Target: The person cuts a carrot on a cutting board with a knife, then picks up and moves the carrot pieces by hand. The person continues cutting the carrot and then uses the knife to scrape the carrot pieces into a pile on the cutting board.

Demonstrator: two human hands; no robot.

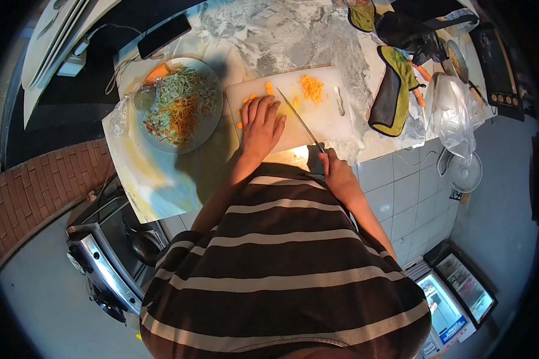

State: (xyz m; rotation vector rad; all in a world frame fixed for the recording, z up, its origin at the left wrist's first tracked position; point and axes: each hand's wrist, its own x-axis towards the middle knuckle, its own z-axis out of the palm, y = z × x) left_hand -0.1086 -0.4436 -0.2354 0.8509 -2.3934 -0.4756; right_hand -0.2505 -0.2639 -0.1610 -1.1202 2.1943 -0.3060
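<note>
My right hand (338,173) is wrapped round the handle of a kitchen knife (299,117). The knife's blade slants up and left across a white cutting board (317,128). Flat on the board's left part lies my left hand (261,128), its fingers stretched out and a little apart. Orange pieces, which look like carrot (269,88), show around its fingertips and left side; what is under the palm is hidden. Right of the blade sits a small heap of chopped carrot (311,89). A white handle-like slot (340,100) marks the board's right end.
Left of the board stands a large plate (214,119) with shredded green and orange vegetables (179,107). A phone (164,36) lies behind it. To the right are a green-edged black cloth (391,96) and plastic bags (455,110). A stove (111,263) stands below left.
</note>
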